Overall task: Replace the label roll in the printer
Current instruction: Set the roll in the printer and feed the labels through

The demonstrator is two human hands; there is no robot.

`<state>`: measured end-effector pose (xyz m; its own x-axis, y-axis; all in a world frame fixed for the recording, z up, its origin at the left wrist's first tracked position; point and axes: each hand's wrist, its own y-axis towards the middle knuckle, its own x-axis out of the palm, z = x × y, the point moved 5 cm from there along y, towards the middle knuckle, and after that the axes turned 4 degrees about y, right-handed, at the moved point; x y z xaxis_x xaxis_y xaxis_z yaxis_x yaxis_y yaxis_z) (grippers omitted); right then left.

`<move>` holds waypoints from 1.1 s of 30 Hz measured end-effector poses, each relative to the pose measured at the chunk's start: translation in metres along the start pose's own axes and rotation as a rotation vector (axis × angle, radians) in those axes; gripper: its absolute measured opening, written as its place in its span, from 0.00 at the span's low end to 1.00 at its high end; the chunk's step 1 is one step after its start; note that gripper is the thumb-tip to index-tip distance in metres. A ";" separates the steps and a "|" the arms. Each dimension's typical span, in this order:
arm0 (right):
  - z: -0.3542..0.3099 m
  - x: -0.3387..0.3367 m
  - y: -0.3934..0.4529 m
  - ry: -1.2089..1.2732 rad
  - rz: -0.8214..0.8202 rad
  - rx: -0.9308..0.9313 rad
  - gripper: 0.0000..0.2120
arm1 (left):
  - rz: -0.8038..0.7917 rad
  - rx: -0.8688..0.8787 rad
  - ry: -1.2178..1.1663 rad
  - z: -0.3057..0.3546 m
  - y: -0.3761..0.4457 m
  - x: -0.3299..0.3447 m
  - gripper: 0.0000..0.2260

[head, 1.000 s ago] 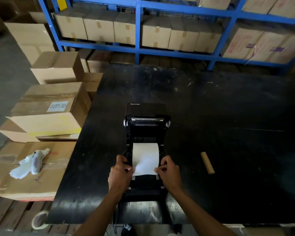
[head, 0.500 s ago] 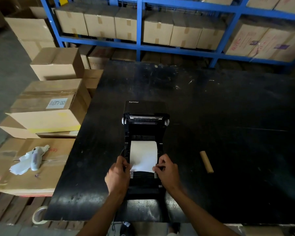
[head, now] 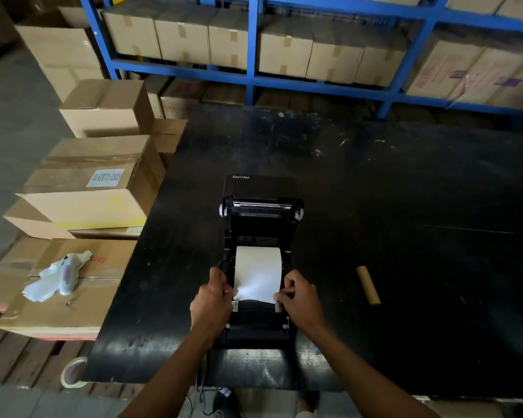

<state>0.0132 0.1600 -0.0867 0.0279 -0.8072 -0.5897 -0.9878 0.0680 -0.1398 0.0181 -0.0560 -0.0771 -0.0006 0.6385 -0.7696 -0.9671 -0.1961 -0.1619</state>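
New roll (head: 258, 265) seated in the open printer (head: 261, 206) near the bench's (head: 405, 206) front edge, left hand (head: 212, 300) and right hand (head: 301, 298) pinch its leading edge; lid unclosed, old core (head: 368, 285) aside.

A warehouse packing area.
Sealed cardboard boxes (head: 286, 49) fill blue steel shelving (head: 252, 46); more cartons (head: 82, 182) sit stacked beside a black worktable (head: 405, 206).

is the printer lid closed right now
No, the printer lid is swung open, with the white label roll exposed inside.
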 end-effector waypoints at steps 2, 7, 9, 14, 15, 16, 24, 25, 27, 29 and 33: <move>0.001 -0.003 0.003 0.033 -0.016 0.027 0.19 | -0.017 -0.012 -0.020 0.000 0.000 0.001 0.12; 0.003 -0.005 0.009 0.034 -0.095 0.021 0.20 | -0.091 -0.045 -0.010 0.001 0.003 0.002 0.12; 0.004 -0.005 0.012 0.028 -0.124 0.027 0.19 | -0.120 -0.057 0.012 0.003 0.004 0.002 0.12; -0.001 -0.003 0.013 -0.085 -0.166 0.031 0.18 | -0.131 -0.054 0.128 0.010 0.008 -0.002 0.14; -0.001 -0.002 0.013 -0.115 -0.167 0.025 0.17 | -0.127 -0.055 0.151 0.012 0.008 -0.002 0.15; -0.002 -0.002 0.013 -0.142 -0.173 0.020 0.17 | -0.124 -0.058 0.174 0.013 0.007 -0.002 0.15; 0.000 -0.008 0.011 -0.021 -0.076 0.080 0.20 | -0.143 -0.017 0.285 0.016 0.013 0.001 0.16; 0.001 -0.007 0.010 -0.026 -0.064 0.072 0.20 | -0.151 -0.022 0.273 0.014 0.014 0.001 0.16; -0.001 -0.005 0.010 -0.073 -0.070 0.044 0.19 | -0.152 -0.026 0.235 0.011 0.015 -0.002 0.17; -0.006 -0.004 0.011 -0.176 -0.089 0.001 0.19 | -0.138 -0.010 0.210 0.012 0.012 -0.004 0.19; -0.008 -0.001 0.014 -0.286 -0.097 -0.017 0.20 | 0.033 0.077 0.240 0.018 -0.008 -0.007 0.16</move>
<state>-0.0018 0.1570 -0.0819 0.1616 -0.6116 -0.7745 -0.9809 -0.0134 -0.1941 0.0215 -0.0459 -0.0595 0.0189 0.4362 -0.8996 -0.9841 -0.1509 -0.0939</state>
